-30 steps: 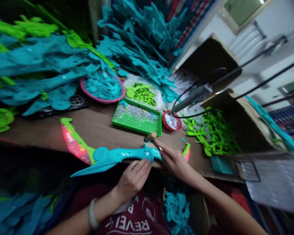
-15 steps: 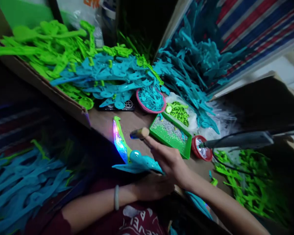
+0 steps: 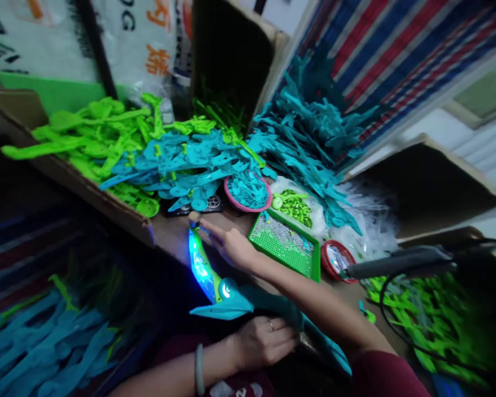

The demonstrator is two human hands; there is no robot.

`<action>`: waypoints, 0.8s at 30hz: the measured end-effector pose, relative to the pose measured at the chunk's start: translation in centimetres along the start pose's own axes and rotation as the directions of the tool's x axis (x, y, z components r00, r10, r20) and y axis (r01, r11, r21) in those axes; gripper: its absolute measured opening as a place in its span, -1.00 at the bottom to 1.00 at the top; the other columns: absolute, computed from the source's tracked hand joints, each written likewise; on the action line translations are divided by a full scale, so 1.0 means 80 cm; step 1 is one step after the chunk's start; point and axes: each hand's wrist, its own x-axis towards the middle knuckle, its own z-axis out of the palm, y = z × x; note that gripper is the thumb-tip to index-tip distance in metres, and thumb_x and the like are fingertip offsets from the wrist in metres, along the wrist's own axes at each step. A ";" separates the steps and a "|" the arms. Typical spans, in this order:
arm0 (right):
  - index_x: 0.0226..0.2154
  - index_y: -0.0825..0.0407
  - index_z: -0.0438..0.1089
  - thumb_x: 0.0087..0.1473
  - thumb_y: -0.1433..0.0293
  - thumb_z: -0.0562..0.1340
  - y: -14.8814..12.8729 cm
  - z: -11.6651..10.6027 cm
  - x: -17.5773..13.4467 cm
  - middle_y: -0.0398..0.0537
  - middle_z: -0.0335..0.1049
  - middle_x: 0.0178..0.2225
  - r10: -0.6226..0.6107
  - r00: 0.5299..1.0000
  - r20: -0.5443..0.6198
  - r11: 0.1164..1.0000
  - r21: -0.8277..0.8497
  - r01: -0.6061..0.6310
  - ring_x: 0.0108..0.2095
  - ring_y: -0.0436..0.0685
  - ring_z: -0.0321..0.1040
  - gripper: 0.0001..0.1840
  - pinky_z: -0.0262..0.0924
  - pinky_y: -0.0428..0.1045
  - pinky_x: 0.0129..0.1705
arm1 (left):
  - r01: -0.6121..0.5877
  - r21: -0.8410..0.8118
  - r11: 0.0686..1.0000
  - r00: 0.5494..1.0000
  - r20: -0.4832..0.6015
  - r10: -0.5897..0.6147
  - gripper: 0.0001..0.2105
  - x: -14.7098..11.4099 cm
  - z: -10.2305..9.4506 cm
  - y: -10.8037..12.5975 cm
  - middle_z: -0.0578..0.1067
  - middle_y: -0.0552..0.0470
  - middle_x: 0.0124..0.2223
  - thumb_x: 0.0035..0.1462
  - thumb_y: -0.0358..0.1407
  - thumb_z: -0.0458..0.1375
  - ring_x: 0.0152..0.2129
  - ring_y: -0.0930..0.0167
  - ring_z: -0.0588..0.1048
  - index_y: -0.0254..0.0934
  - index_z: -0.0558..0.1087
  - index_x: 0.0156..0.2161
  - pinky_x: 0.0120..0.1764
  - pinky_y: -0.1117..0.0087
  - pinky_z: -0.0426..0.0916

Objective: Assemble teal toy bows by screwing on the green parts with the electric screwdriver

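A teal-and-green plastic toy (image 3: 231, 306) with a glowing blue curved limb lies across the near edge of the work surface. My left hand (image 3: 267, 339), with a ring and a grey bangle on its wrist, is closed at the near side of the toy's long body; its fingertips are hidden. Over the far tip of the lit limb reaches my right hand (image 3: 233, 248). In its fingers is a short dark cylinder with a round tan end (image 3: 194, 216), held against or just above that tip; the rest of it is hidden.
Green and teal plastic parts (image 3: 182, 160) are heaped at the back. Nearby stand a pink bowl (image 3: 248, 208) of teal bits, a green tray (image 3: 283, 252) of small metal pieces and a red basket (image 3: 334, 274). A grey tool with a cable (image 3: 400, 262) juts in at right.
My right hand has moved left with the cylinder, from above the toy's middle to the limb's far tip. The limb's glow went from pink and blue to blue. The camera view has shifted upward.
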 end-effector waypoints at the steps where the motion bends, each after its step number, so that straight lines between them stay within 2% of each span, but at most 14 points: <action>1: 0.37 -0.17 0.02 0.38 0.27 -0.02 0.000 0.004 -0.003 0.03 0.55 -0.23 0.020 1.000 0.006 0.996 -0.092 -0.020 -0.37 0.20 0.49 -0.45 0.35 0.05 -0.31 | -0.001 -0.015 1.000 1.000 -0.005 0.000 -0.84 -0.001 0.000 0.003 0.63 -0.05 -0.13 0.29 -0.43 0.13 -0.15 0.43 0.57 -0.35 0.53 -0.09 -0.22 0.46 0.51; 4: 0.39 -0.17 -0.07 0.38 0.37 -0.05 0.006 0.013 -0.012 0.04 0.45 -0.06 -0.024 0.998 -0.054 0.946 -0.323 0.005 -0.26 0.15 0.45 -0.43 0.32 0.00 -0.30 | 0.046 -0.031 0.998 0.997 -0.065 -0.048 -0.78 -0.003 0.000 0.013 0.63 -0.09 -0.12 0.27 -0.49 0.08 -0.14 0.33 0.58 -0.37 0.52 -0.04 -0.14 0.34 0.49; 7: 0.27 0.02 0.14 0.41 0.43 -0.15 0.022 -0.001 -0.032 0.14 0.29 0.14 -0.201 0.967 -0.154 0.849 -0.520 0.093 -0.01 0.16 0.32 -0.53 0.28 0.02 -0.12 | 0.083 0.014 0.996 0.994 -0.072 -0.082 -0.73 0.000 -0.001 0.011 0.63 -0.08 -0.07 0.29 -0.49 0.04 -0.13 0.26 0.57 -0.33 0.52 -0.01 -0.05 0.22 0.42; 9: 0.21 0.10 0.20 0.41 0.45 -0.19 0.035 -0.023 -0.069 0.15 0.29 0.12 -0.317 0.933 -0.168 0.785 -0.599 0.159 0.01 0.16 0.27 -0.53 0.24 0.03 -0.12 | 0.074 0.047 0.996 0.997 -0.041 -0.072 -0.76 0.009 -0.005 0.008 0.62 -0.08 -0.06 0.33 -0.41 0.04 -0.13 0.23 0.55 -0.32 0.52 -0.02 -0.02 0.18 0.36; 11: 0.10 0.11 0.30 0.41 0.42 -0.15 0.053 -0.044 -0.130 0.08 0.39 -0.04 -0.326 0.938 -0.119 0.788 -0.583 0.200 -0.09 0.12 0.29 -0.58 0.18 -0.01 -0.24 | 0.063 0.065 0.996 0.998 -0.028 -0.061 -0.76 0.021 -0.009 0.006 0.62 -0.11 -0.08 0.35 -0.31 0.06 -0.12 0.21 0.54 -0.33 0.52 -0.04 0.00 0.17 0.33; 12: -0.02 0.07 0.38 0.41 0.36 -0.09 0.067 -0.054 -0.167 0.01 0.42 -0.15 -0.277 0.958 -0.076 0.820 -0.538 0.195 -0.16 0.10 0.30 -0.62 0.15 -0.03 -0.29 | 0.063 0.071 0.995 0.998 -0.017 -0.062 -0.75 0.027 -0.011 0.005 0.61 -0.13 -0.07 0.35 -0.27 0.06 -0.10 0.20 0.54 -0.34 0.52 -0.03 0.02 0.16 0.32; 13: -0.15 0.02 0.43 0.37 0.30 0.00 0.084 -0.062 -0.206 -0.06 0.44 -0.25 -0.132 0.989 -0.066 0.871 -0.483 0.084 -0.23 0.06 0.30 -0.69 0.13 -0.05 -0.30 | 0.067 0.075 0.995 0.998 -0.005 -0.067 -0.73 0.033 -0.011 0.005 0.60 -0.14 -0.05 0.35 -0.24 0.06 -0.07 0.18 0.52 -0.35 0.51 -0.01 0.05 0.14 0.30; 14: -0.26 -0.01 0.44 0.30 0.27 0.12 0.105 -0.069 -0.243 -0.11 0.43 -0.32 0.117 0.986 -0.117 0.887 -0.434 -0.157 -0.28 0.04 0.29 -0.78 0.11 -0.08 -0.30 | 0.079 0.079 0.994 0.997 0.006 -0.080 -0.71 0.039 -0.010 0.004 0.59 -0.16 -0.01 0.36 -0.23 0.05 -0.03 0.17 0.51 -0.36 0.50 0.01 0.08 0.12 0.28; 15: -0.33 0.03 0.44 0.24 0.32 0.16 0.129 -0.077 -0.278 -0.08 0.42 -0.37 0.274 0.943 -0.188 0.840 -0.431 -0.330 -0.32 0.05 0.28 -0.81 0.10 -0.07 -0.32 | 0.094 0.087 0.992 0.995 0.025 -0.096 -0.69 0.044 -0.007 0.004 0.57 -0.17 0.02 0.36 -0.22 0.03 0.00 0.16 0.50 -0.36 0.49 0.03 0.10 0.10 0.26; 17: -0.35 0.14 0.45 0.24 0.47 0.08 0.181 -0.092 -0.333 0.02 0.41 -0.42 0.474 0.819 -0.324 0.709 -0.411 -0.573 -0.37 0.08 0.26 -0.75 0.07 -0.05 -0.34 | 0.107 0.105 0.989 0.990 0.085 -0.117 -0.65 0.055 0.001 0.002 0.54 -0.18 0.07 0.37 -0.19 0.00 0.02 0.16 0.48 -0.36 0.45 0.07 0.10 0.08 0.25; 19: -0.30 0.19 0.48 0.24 0.52 0.01 0.231 -0.106 -0.362 0.08 0.42 -0.40 0.576 0.706 -0.413 0.601 -0.371 -0.708 -0.34 0.11 0.27 -0.67 0.08 -0.04 -0.30 | 0.101 0.112 0.989 0.982 0.147 -0.117 -0.63 0.064 0.011 0.000 0.53 -0.17 0.07 0.36 -0.16 0.01 0.00 0.16 0.48 -0.35 0.42 0.11 0.07 0.08 0.29; 20: -0.27 0.19 0.49 0.24 0.51 0.01 0.253 -0.112 -0.367 0.11 0.43 -0.36 0.602 0.671 -0.433 0.572 -0.352 -0.741 -0.30 0.13 0.28 -0.67 0.09 -0.03 -0.26 | 0.102 0.108 0.989 0.976 0.180 -0.120 -0.63 0.069 0.016 -0.002 0.53 -0.16 0.07 0.35 -0.16 0.02 0.00 0.16 0.48 -0.33 0.41 0.12 0.05 0.09 0.30; 22: -0.25 0.18 0.53 0.21 0.42 0.12 0.288 -0.119 -0.361 0.17 0.44 -0.27 0.619 0.657 -0.430 0.571 -0.327 -0.753 -0.17 0.21 0.29 -0.73 0.12 -0.01 -0.18 | 0.129 0.090 0.988 0.958 0.245 -0.147 -0.63 0.079 0.023 -0.004 0.52 -0.13 0.07 0.31 -0.20 0.07 0.00 0.17 0.47 -0.30 0.37 0.14 0.03 0.10 0.33; 24: -0.29 0.17 0.56 0.13 0.32 0.24 0.310 -0.119 -0.346 0.19 0.44 -0.22 0.610 0.686 -0.398 0.612 -0.313 -0.726 -0.09 0.27 0.28 -0.75 0.13 0.01 -0.13 | 0.176 0.080 0.981 0.933 0.305 -0.193 -0.62 0.088 0.028 -0.007 0.51 -0.11 0.07 0.26 -0.25 0.12 0.00 0.17 0.46 -0.28 0.34 0.16 -0.01 0.14 0.36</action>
